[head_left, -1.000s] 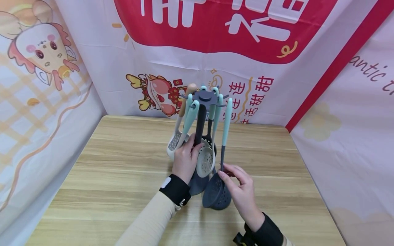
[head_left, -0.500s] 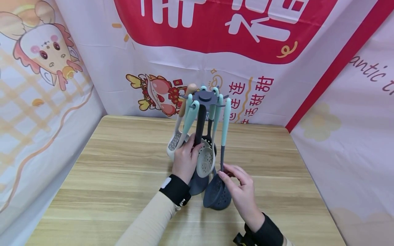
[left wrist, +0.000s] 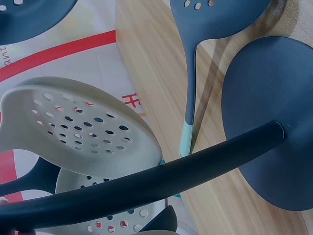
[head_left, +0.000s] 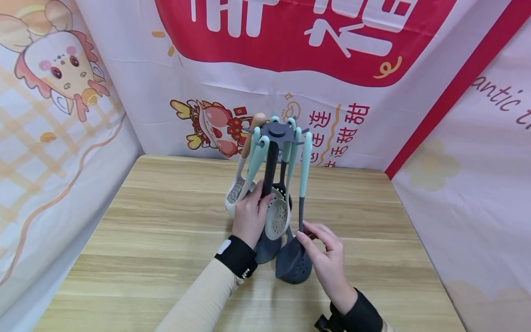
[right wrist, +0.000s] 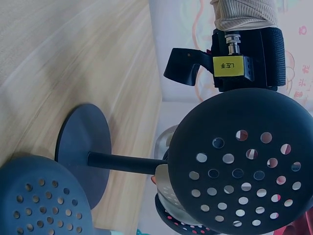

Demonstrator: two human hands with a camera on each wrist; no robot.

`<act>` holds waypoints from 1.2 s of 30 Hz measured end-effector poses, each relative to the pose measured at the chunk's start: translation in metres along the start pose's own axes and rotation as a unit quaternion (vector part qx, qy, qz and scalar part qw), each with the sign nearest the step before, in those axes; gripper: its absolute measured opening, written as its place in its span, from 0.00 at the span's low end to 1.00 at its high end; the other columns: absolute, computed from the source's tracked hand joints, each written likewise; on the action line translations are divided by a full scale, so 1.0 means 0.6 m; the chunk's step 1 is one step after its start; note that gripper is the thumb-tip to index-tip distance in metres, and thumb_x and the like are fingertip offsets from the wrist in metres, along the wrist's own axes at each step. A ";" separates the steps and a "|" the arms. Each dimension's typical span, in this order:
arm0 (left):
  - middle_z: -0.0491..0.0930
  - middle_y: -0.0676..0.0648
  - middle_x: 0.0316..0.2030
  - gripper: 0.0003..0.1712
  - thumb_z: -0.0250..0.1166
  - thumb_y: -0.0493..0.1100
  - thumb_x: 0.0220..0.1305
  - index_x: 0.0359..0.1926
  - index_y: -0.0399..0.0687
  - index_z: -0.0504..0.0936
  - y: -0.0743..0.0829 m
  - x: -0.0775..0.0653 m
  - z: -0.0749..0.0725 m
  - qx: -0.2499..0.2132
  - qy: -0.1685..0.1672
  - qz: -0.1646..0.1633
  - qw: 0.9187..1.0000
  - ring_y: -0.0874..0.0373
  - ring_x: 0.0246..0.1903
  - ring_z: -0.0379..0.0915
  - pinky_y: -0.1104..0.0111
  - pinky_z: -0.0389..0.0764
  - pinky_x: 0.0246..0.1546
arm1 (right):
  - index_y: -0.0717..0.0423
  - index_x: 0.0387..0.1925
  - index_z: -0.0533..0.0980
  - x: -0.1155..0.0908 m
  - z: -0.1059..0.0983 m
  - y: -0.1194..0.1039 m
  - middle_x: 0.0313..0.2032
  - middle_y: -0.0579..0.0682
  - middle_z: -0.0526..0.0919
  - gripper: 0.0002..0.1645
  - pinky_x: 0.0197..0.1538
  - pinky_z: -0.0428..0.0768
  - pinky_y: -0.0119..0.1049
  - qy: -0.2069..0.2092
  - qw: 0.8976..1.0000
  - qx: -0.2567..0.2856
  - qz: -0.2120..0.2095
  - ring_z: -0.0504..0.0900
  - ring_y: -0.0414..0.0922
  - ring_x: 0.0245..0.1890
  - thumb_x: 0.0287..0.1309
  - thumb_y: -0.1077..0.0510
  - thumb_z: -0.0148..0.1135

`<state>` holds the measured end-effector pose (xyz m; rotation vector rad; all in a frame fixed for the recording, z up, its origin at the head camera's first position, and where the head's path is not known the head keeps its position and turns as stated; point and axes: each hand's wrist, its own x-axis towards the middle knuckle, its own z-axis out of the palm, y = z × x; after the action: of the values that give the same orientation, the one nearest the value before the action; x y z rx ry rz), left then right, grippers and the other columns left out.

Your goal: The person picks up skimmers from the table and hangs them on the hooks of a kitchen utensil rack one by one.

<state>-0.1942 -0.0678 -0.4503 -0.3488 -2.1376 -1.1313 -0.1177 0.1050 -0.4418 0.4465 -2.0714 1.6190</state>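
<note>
My left hand (head_left: 249,219) grips the black pole (head_left: 270,168) of a utensil rack, whose round dark base (left wrist: 266,98) stands on the table. Dark hooks ring the rack's top (head_left: 280,131). Between thumb and fingers, my right hand (head_left: 327,263) pinches the dark shaft of a skimmer (head_left: 301,214). Its mint handle points up, with the end right at a hook on the right side. The skimmer's perforated dark bowl hangs low, large in the right wrist view. Beneath it, a second dark skimmer (left wrist: 220,22) with a mint handle lies on the table.
Several utensils hang from the rack, among them a pale skimmer (left wrist: 78,105) and a white grater-like tool (head_left: 230,198) with a wood-coloured handle. The wooden table (head_left: 174,203) meets printed cloth walls (head_left: 232,78) at the back and both sides.
The held skimmer's bowl has turned slightly and shifted a little to the right, and its handle has tilted slightly. The left hand keeps its grip on the pole.
</note>
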 end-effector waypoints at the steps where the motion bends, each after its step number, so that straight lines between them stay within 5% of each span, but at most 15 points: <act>1: 0.86 0.39 0.37 0.16 0.64 0.41 0.68 0.52 0.36 0.79 0.000 0.000 0.000 0.000 0.000 0.001 1.000 0.49 0.37 0.86 0.61 0.86 0.36 | 0.66 0.44 0.84 0.000 0.000 0.000 0.34 0.56 0.85 0.14 0.41 0.80 0.25 0.001 1.000 0.000 -0.002 0.81 0.35 0.36 0.55 0.75 0.65; 36: 0.86 0.40 0.37 0.15 0.63 0.40 0.68 0.52 0.37 0.79 0.000 -0.001 0.000 0.003 -0.005 -0.002 1.000 0.48 0.38 0.86 0.60 0.86 0.38 | 0.64 0.43 0.85 -0.002 0.001 0.003 0.32 0.54 0.85 0.14 0.39 0.78 0.26 0.009 1.000 -0.007 0.007 0.79 0.35 0.34 0.53 0.74 0.67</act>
<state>-0.1940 -0.0679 -0.4508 -0.3487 -2.1508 -1.1283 -0.1180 0.1048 -0.4441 0.4121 -2.0765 1.6102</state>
